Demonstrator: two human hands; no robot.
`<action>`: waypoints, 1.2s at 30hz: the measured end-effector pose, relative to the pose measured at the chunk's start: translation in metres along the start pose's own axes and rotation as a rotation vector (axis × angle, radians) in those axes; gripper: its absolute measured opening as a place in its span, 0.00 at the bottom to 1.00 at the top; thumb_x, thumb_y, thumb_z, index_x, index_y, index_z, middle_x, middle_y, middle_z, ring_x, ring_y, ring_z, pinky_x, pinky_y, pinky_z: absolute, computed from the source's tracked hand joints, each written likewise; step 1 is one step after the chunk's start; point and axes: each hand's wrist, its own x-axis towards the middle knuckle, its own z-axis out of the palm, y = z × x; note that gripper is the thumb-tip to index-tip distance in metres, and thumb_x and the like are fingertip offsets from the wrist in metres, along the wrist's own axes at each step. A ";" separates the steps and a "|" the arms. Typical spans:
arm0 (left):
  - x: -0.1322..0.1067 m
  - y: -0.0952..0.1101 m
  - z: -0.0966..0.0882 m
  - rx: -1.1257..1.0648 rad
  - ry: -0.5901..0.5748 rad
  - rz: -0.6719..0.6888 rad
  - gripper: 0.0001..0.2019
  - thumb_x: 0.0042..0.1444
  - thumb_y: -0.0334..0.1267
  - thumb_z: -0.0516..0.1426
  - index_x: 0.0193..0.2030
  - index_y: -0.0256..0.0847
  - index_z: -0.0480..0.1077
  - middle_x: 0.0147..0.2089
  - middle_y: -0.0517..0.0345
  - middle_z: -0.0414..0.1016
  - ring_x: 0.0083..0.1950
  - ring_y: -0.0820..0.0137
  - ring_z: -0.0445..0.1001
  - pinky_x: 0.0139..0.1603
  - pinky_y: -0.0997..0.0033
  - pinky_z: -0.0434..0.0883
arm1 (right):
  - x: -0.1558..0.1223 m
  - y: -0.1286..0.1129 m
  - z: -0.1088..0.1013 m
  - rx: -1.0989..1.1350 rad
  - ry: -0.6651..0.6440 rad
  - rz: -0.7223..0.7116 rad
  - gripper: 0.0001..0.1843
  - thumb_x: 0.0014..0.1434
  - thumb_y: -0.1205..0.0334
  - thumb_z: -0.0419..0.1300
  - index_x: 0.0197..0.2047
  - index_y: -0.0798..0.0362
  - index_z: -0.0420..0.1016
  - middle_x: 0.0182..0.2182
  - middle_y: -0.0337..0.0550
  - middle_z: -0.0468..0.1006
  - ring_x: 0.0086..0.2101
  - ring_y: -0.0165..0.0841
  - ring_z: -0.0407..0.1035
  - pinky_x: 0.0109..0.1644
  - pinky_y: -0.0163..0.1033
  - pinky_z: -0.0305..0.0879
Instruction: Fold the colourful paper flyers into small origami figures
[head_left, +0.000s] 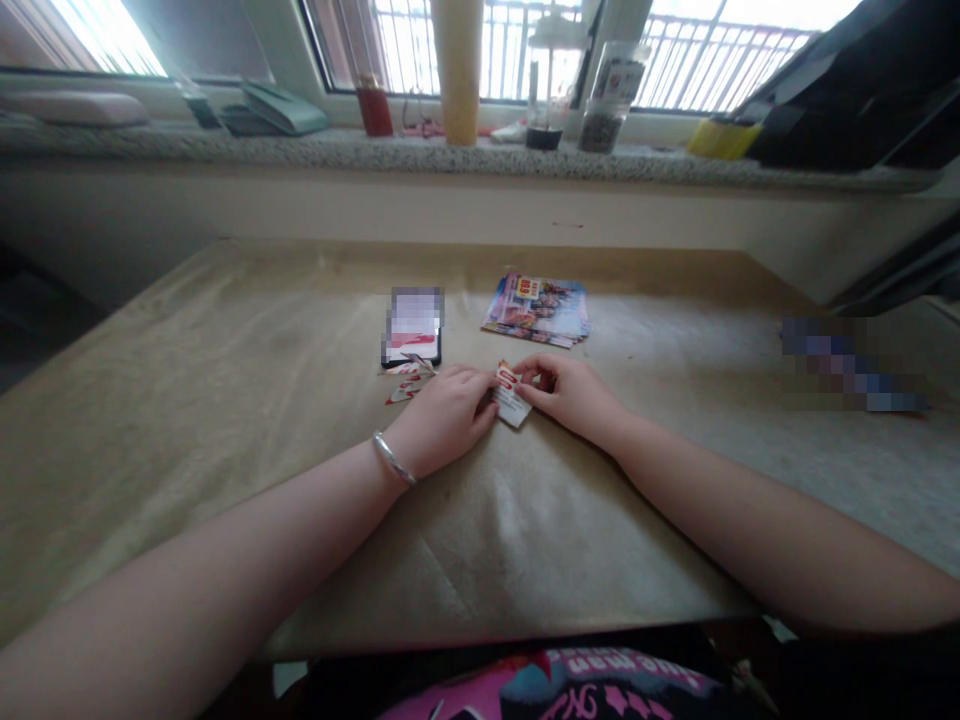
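Between my hands is a small piece of printed paper (512, 406), white with red and yellow print, seemingly folded. My left hand (452, 412), with a silver bangle on its wrist, pinches the paper's left edge between thumb and fingers. My right hand (568, 392) grips its upper right side, thumb and forefinger closed on it. Just left of my left hand lie several folded paper pieces (405, 388) with red print, partly covered by that hand. Behind them a phone (412, 330) lies flat, its screen blurred out.
A stack of colourful printed leaflets (541, 308) lies beyond my right hand. A cloth covers the table (225, 420). At the far right is a blurred object (847, 365). Bottles and jars (602, 105) stand on the stone windowsill (285, 150).
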 end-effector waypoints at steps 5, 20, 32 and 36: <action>0.000 -0.002 0.001 0.005 -0.007 0.004 0.17 0.59 0.35 0.54 0.54 0.32 0.67 0.50 0.45 0.73 0.52 0.61 0.70 0.56 0.59 0.68 | 0.000 0.000 0.000 -0.077 0.029 -0.049 0.10 0.55 0.63 0.61 0.40 0.52 0.80 0.29 0.40 0.77 0.26 0.27 0.63 0.32 0.34 0.59; 0.000 -0.004 0.002 0.038 -0.009 0.087 0.13 0.61 0.35 0.52 0.51 0.35 0.70 0.52 0.47 0.73 0.54 0.62 0.70 0.58 0.58 0.68 | 0.003 0.004 0.001 -0.173 0.037 -0.241 0.09 0.59 0.65 0.60 0.41 0.51 0.81 0.36 0.45 0.80 0.37 0.33 0.72 0.44 0.38 0.66; 0.000 -0.012 0.002 -0.060 0.013 0.263 0.11 0.63 0.35 0.52 0.47 0.41 0.73 0.51 0.54 0.76 0.53 0.67 0.73 0.55 0.64 0.71 | 0.001 0.010 -0.001 -0.241 0.024 -0.310 0.13 0.57 0.54 0.62 0.43 0.51 0.80 0.40 0.46 0.78 0.42 0.36 0.70 0.48 0.42 0.66; 0.000 -0.015 0.002 -0.097 0.010 0.284 0.10 0.63 0.35 0.53 0.46 0.40 0.75 0.50 0.54 0.77 0.53 0.67 0.74 0.56 0.65 0.71 | -0.001 0.011 -0.004 -0.265 -0.023 -0.299 0.19 0.54 0.51 0.64 0.48 0.49 0.78 0.43 0.46 0.77 0.44 0.38 0.69 0.50 0.44 0.65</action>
